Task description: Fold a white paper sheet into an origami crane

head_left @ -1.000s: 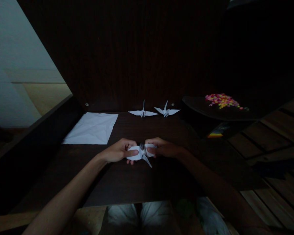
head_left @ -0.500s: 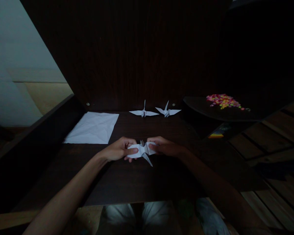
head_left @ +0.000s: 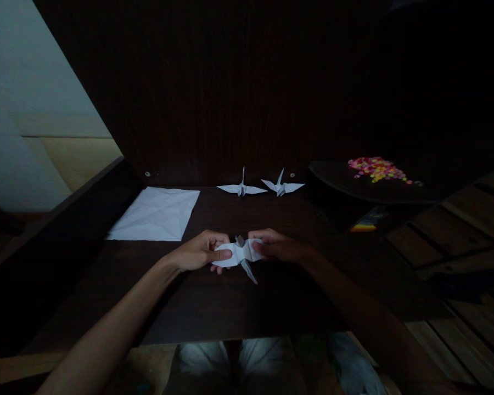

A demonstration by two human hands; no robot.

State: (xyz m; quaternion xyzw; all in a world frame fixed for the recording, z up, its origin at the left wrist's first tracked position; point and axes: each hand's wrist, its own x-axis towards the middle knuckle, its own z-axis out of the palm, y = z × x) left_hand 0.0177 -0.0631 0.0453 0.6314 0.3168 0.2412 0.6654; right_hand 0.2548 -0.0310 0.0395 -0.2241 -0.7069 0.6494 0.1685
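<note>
Two bare arms reach in from the near side, one from the left and one from the right, and they slant in so the hands meet over the middle of the dark brown wooden worktop (head_left: 214,307). Between them is a small white folded paper bird (head_left: 242,253), with its two wide wings out to the sides. One thin point of it sticks out to the near side, leaning a bit right, and a short bit pokes up on the far side.

The left hand (head_left: 200,251) pinches the left wing. Its thumb lies flat on top and points right, its fingers curl under, and some fingertips peek out below the wing. The right hand (head_left: 278,246) pinches the right wing the same way, thumb on top and pointing left. It is in shadow, so its lower fingers are hard to see. I cannot tell if the bird touches the wood under it.

At the far left lies a flat white sheet of creased paper (head_left: 154,214). At the far side, two more birds sit side by side: a white paper crane with straight wings (head_left: 242,189), and to its right a white paper crane with a tilted neck (head_left: 281,188).
</note>
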